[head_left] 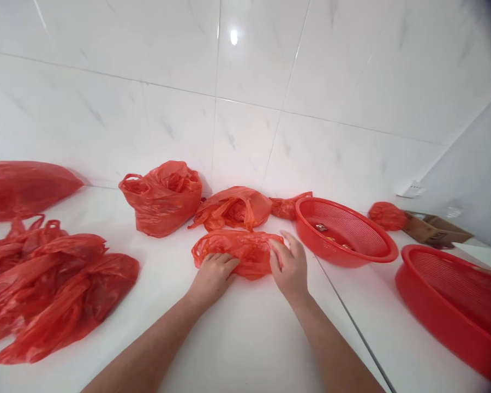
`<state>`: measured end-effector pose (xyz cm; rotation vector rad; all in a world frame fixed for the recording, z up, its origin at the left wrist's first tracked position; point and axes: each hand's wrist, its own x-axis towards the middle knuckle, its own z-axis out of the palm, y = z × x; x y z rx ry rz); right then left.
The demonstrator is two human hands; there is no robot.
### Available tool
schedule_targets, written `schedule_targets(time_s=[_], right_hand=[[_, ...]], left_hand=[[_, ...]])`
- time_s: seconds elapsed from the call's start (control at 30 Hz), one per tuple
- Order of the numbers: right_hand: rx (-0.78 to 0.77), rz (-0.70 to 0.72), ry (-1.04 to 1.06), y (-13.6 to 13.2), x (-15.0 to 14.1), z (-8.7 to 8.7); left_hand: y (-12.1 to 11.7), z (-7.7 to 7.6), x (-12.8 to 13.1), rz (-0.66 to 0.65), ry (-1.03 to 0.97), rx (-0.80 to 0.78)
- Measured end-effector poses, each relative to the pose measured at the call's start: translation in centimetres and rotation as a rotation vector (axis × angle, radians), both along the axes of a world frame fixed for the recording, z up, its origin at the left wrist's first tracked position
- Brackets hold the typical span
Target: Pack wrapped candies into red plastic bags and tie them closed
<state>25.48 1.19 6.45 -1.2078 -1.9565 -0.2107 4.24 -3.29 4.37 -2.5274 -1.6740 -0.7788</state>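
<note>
A red plastic bag (249, 254) lies in front of me with its mouth spread toward me. My left hand (216, 274) has its fingers bent over the near left rim, gripping the thin film. At the bag's right edge is my right hand (289, 265), fingers apart and touching the rim. Just behind, a second red plastic bag (235, 207) lies crumpled. What the bag between my hands contains, if anything, I cannot make out.
A red basket (347, 232) with a few small wrapped pieces stands right, a larger red basket (445, 311) nearer me. Leftward are a pile of red bags (53, 278), a standing red bag (163, 199) and a full one (24, 188). A cardboard box (437, 229) sits far right.
</note>
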Motion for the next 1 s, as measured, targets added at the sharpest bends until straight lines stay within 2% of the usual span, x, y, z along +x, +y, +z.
schedule_targets(time_s=[0.13,0.23,0.33,0.4,0.53,0.63,0.83,1.0], right_hand=[[0.148,-0.35,0.016,1.7,5.3,1.8],[0.055,-0.508,-0.102,2.9,10.8,1.5],[-0.084,-0.474,-0.296,2.7,14.7,0.3],[-0.1,-0.425,-0.375,1.8,15.9,-0.7],[-0.046,-0.338,-0.418,-1.6,16.1,-2.6],[-0.057,-0.329,-0.408,-4.8,16.1,-3.4],[-0.135,-0.313,-0.399,-10.5,18.3,-3.5],[-0.189,-0.346,-0.39,-13.4,19.8,-2.5]], left_hand=[[0.2,0.1,-0.4,0.002,0.04,0.009],[0.4,-0.1,-0.6,0.012,0.041,0.006],[0.5,-0.5,-0.6,0.018,0.008,-0.01],[0.5,-0.9,-0.6,0.024,-0.023,-0.022],[0.4,-1.2,-0.6,0.03,-0.057,-0.032],[0.4,-1.1,-0.6,0.023,-0.049,-0.022],[0.3,-1.0,-0.2,-0.014,-0.037,-0.015],[-0.2,-1.0,0.4,-0.041,-0.027,-0.005]])
